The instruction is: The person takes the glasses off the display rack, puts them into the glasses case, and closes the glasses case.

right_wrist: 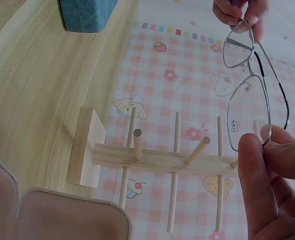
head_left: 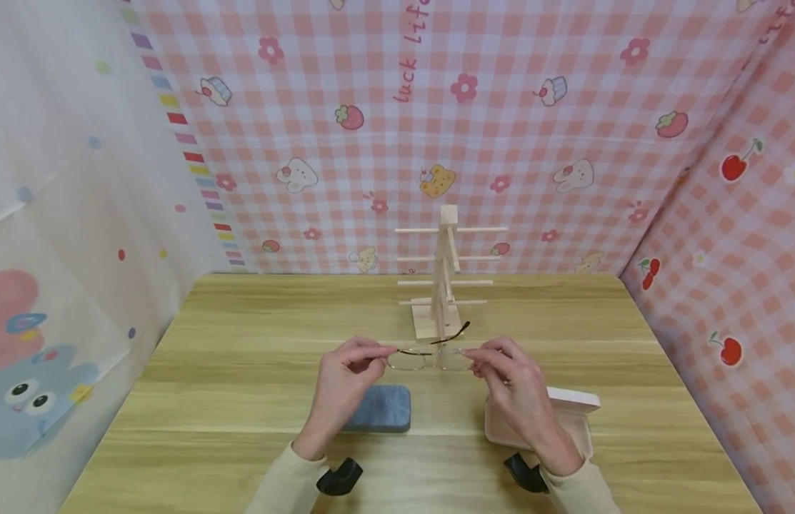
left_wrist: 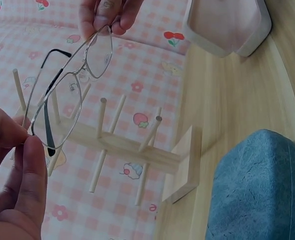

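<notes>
A pair of thin metal-framed glasses (head_left: 406, 362) is held up above the table between both hands, temples with dark tips pointing away. My left hand (head_left: 351, 382) pinches the frame at its left end between thumb and fingers. At the other end, my right hand (head_left: 516, 382) pinches the right corner. Both wrist views show the clear lenses, and the left hand (left_wrist: 20, 175) and right hand (right_wrist: 272, 185) at the hinges. Behind the glasses stands a wooden rack (head_left: 443, 278) with several pegs; its pegs in view carry nothing.
A blue glasses case (head_left: 387, 408) lies shut below the left hand. Under the right hand, a pale case (head_left: 573, 421) stands with its lid up, partly covered by that hand. Patterned cloth (head_left: 397, 143) walls off the wooden table (head_left: 243, 357) at the back and sides.
</notes>
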Demonstrator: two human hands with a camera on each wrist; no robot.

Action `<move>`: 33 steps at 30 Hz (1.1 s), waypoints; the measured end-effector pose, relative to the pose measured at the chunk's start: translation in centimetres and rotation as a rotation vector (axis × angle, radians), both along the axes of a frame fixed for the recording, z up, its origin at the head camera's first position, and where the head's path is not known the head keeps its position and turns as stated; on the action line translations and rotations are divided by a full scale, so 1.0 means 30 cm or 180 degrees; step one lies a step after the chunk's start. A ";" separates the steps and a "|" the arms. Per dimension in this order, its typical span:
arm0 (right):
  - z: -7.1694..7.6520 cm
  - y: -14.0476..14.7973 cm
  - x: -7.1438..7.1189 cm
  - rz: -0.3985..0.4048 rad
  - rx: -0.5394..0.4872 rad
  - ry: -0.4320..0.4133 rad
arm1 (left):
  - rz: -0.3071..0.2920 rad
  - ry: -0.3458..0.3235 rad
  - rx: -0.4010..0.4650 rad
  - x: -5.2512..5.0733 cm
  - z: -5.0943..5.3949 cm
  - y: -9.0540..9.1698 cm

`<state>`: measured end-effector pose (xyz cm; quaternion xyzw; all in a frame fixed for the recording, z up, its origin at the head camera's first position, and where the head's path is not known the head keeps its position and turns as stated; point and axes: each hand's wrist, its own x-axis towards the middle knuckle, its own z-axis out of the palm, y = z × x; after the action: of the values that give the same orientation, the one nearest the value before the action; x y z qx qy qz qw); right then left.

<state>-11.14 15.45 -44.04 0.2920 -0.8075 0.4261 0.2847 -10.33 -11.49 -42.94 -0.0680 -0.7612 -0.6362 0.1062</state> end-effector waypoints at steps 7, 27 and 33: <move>-0.006 -0.003 0.000 -0.0014 -0.0005 0.0014 | 0.0001 -0.0002 -0.0152 -0.004 -0.006 -0.002; -0.015 0.023 0.021 -0.0093 -0.0189 -0.0722 | -0.0392 -0.0062 -0.0345 -0.008 -0.017 0.001; -0.007 0.071 0.044 0.0064 -0.0499 -0.1307 | -0.0570 -0.0062 -0.0204 0.004 -0.033 0.026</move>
<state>-9.83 17.57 -44.26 0.1842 -0.8100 0.5409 0.1319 -10.19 -10.71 -43.94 -0.1330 -0.7730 -0.6190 0.0392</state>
